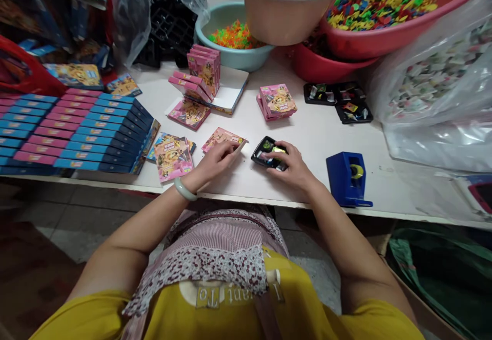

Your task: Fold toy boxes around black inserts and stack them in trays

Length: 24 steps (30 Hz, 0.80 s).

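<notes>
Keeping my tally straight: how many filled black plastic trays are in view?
4: one tray at the right hand; in front of the lower red basin, the left tray, back-right tray and front-right tray. Others may be hidden beneath.

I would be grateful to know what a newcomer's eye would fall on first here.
Probably the multicoloured plastic pieces heaped in the upper red basin at the back right. Next might come the rows of blue and pink boxes on the left. In the middle, the left hand holds a pink box and the right hand a black tray.
</notes>
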Each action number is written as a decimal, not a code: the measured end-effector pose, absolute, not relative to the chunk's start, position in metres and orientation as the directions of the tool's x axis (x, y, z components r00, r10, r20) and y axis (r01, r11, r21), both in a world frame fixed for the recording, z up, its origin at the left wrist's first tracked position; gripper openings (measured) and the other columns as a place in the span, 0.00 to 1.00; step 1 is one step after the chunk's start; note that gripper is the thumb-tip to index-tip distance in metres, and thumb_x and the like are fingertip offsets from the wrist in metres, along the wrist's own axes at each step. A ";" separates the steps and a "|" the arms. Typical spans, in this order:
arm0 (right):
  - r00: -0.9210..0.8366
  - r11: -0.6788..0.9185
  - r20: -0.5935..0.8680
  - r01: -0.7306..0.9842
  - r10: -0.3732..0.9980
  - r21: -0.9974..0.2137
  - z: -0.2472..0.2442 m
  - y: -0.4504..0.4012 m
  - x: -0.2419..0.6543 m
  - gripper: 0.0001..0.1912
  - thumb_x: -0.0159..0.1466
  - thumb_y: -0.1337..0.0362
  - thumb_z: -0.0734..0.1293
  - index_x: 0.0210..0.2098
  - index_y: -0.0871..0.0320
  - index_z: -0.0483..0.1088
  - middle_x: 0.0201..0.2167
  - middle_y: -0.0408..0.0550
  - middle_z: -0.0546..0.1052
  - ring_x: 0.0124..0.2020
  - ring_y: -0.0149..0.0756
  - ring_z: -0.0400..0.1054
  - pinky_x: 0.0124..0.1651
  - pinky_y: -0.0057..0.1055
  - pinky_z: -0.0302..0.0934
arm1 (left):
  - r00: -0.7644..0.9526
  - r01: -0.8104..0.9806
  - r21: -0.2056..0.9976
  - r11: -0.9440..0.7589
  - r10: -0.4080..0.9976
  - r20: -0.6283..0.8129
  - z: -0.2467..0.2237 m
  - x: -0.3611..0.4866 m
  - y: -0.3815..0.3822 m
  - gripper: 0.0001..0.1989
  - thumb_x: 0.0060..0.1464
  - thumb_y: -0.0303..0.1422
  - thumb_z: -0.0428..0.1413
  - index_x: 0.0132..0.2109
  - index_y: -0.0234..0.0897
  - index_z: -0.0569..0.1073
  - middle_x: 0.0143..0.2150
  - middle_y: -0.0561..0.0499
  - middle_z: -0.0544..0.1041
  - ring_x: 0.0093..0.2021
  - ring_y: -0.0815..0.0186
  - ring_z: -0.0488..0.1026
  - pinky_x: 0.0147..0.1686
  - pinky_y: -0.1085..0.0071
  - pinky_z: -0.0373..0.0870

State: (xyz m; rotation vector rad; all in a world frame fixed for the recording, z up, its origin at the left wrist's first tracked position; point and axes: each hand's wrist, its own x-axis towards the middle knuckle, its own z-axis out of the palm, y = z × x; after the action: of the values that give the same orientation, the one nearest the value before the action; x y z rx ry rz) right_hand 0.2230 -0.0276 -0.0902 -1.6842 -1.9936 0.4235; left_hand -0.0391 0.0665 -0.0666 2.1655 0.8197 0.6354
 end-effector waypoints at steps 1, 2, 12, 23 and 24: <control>-0.182 0.247 0.171 0.793 0.968 -0.557 -0.085 -0.033 0.220 0.21 0.58 0.60 0.72 0.51 0.43 0.74 0.61 0.48 0.63 0.61 0.49 0.60 0.63 0.53 0.57 | 0.661 0.351 0.797 -0.492 0.733 0.162 -0.063 -0.040 0.069 0.08 0.61 0.33 0.49 0.33 0.37 0.65 0.40 0.47 0.76 0.39 0.66 0.70 0.40 0.68 0.67; -0.238 0.295 0.174 0.758 0.956 -0.582 -0.080 -0.037 0.216 0.22 0.57 0.60 0.72 0.51 0.42 0.74 0.61 0.47 0.63 0.61 0.48 0.60 0.63 0.52 0.57 | 0.655 0.342 0.822 -0.456 0.743 0.140 -0.060 -0.040 0.070 0.08 0.61 0.34 0.49 0.34 0.37 0.66 0.39 0.49 0.75 0.38 0.67 0.69 0.39 0.69 0.67; -0.411 0.424 0.193 0.600 0.891 -0.678 -0.070 -0.045 0.201 0.21 0.59 0.61 0.71 0.52 0.40 0.74 0.59 0.46 0.65 0.62 0.46 0.59 0.65 0.51 0.56 | 0.667 0.318 0.882 -0.349 0.743 0.054 -0.059 -0.034 0.068 0.07 0.57 0.36 0.52 0.33 0.38 0.66 0.29 0.54 0.69 0.32 0.68 0.66 0.35 0.70 0.64; -0.330 0.367 0.170 0.752 0.929 -0.547 -0.085 -0.040 0.195 0.20 0.60 0.60 0.71 0.52 0.39 0.73 0.60 0.45 0.66 0.62 0.47 0.58 0.64 0.52 0.55 | 0.711 0.230 0.961 -0.153 0.701 -0.059 -0.063 -0.031 0.068 0.13 0.54 0.39 0.55 0.29 0.36 0.63 0.38 0.49 0.75 0.32 0.70 0.66 0.30 0.73 0.64; -0.319 0.362 0.175 0.763 0.932 -0.536 -0.089 -0.039 0.191 0.20 0.60 0.59 0.71 0.52 0.40 0.73 0.60 0.46 0.66 0.62 0.47 0.57 0.64 0.51 0.55 | 0.712 0.221 0.963 -0.156 0.700 -0.050 -0.067 -0.029 0.068 0.13 0.54 0.39 0.55 0.29 0.36 0.63 0.37 0.49 0.75 0.32 0.70 0.66 0.30 0.73 0.64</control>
State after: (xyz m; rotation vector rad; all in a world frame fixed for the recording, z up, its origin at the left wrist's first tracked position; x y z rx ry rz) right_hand 0.1910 -0.0393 -0.0887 -1.4699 -2.1743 0.4973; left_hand -0.0293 0.0682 -0.0670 1.7157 0.7403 0.4952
